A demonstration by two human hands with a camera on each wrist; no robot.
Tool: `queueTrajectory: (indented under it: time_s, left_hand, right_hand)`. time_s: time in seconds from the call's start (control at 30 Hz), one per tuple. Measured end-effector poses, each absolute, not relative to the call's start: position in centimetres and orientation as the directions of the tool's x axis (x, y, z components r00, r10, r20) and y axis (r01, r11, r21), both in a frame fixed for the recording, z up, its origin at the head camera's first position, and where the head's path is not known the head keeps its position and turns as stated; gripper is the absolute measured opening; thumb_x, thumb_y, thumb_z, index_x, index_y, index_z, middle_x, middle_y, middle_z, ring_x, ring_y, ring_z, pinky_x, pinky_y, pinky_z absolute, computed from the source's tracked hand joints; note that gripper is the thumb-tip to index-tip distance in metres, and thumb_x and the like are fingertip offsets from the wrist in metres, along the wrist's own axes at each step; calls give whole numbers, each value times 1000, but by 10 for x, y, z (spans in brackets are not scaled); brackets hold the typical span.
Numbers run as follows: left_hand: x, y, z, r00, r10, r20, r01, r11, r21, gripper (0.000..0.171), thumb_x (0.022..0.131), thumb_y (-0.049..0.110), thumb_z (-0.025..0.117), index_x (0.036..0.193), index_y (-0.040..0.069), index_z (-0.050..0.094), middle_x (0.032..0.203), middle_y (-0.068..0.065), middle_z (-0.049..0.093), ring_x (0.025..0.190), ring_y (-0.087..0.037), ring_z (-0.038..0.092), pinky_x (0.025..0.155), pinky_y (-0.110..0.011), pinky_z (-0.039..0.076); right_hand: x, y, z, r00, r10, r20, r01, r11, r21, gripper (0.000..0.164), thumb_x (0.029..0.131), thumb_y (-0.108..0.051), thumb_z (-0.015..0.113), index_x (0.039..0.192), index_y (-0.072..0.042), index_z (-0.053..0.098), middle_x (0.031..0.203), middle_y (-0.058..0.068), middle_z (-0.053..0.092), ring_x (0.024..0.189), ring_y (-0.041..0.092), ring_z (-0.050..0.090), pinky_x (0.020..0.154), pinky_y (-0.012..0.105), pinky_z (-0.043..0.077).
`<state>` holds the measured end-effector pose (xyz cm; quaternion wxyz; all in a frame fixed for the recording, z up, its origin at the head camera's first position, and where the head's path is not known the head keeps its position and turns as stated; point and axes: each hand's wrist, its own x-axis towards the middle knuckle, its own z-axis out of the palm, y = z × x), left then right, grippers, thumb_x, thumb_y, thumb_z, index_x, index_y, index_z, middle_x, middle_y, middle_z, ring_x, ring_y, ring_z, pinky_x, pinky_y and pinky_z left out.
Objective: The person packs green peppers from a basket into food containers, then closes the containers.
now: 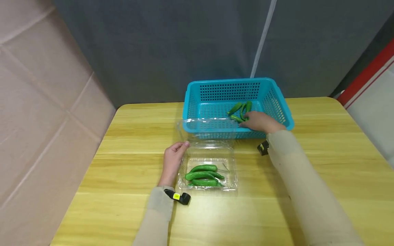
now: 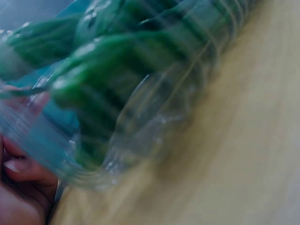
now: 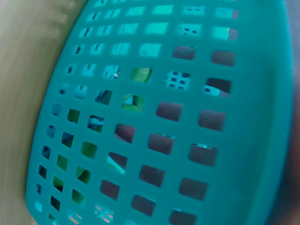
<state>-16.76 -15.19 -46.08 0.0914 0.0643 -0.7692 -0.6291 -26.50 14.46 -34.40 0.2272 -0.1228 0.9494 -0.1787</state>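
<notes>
An open clear plastic clamshell box (image 1: pixel 235 172) lies on the table, its lid (image 1: pixel 209 128) tilted back against the blue basket. Several green chili peppers (image 1: pixel 201 175) lie in its base; the left wrist view shows these peppers (image 2: pixel 126 61) through the plastic wall. My left hand (image 1: pixel 173 160) pinches the box's left edge near the hinge with thumb and fingertips. Inside the basket (image 1: pixel 229 82), my right hand (image 1: pixel 260 122) holds a green chili pepper (image 1: pixel 236 118) between thumb and fingers, beside a few more peppers (image 1: pixel 235 108). The basket's perforated wall (image 3: pixel 187 136) largely hides that hand in the right wrist view.
The wooden table (image 1: pixel 123 201) extends to both sides and in front of the box. A dark grey curtain (image 1: pixel 160 51) hangs behind the basket. On the left is a pale padded wall (image 1: pixel 46 102); a red-edged white panel (image 1: pixel 375 92) stands at right.
</notes>
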Motion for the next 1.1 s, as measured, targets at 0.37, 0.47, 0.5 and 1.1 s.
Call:
queueTrajectory:
  time_s: [0.37,0.47,0.5,1.1]
  left_hand:
    - [-167,-147,-462,-974,-218,54,7,212,977,38,79,47,62,85,10,70,44,1,39,34,-11,31,31,-24,24]
    - [-167,-146,-462,-975,-215,52,5,211,978,40,78,49,62,85,10,70,44,2,38,34,-11,30,31,-24,23]
    - [-167,-146,-462,-976,-213,52,6,211,977,41,78,49,62,85,10,70,44,2,37,34,-11,30,31,-24,24]
    - [-152,-145,-426,-983,-186,10,-29,208,978,33,86,30,60,92,-3,66,44,3,37,33,-4,29,32,-22,26]
  right_hand:
    - [-275,142,-350,-861,-249,-443,-84,929,-361,66,87,-37,52,136,1,29,135,24,31,118,42,34,89,57,33]
    - [-275,141,-349,-857,-244,-455,-84,935,-344,64,87,-36,53,135,0,31,134,23,34,116,41,37,87,58,34]
    - [-275,141,-349,-857,-234,-460,-79,940,-332,62,87,-36,53,134,-1,33,132,22,36,114,41,38,85,58,34]
    - [-289,124,-364,-886,-200,-418,-165,979,-118,8,86,-12,50,86,-6,55,87,13,56,72,26,47,58,39,38]
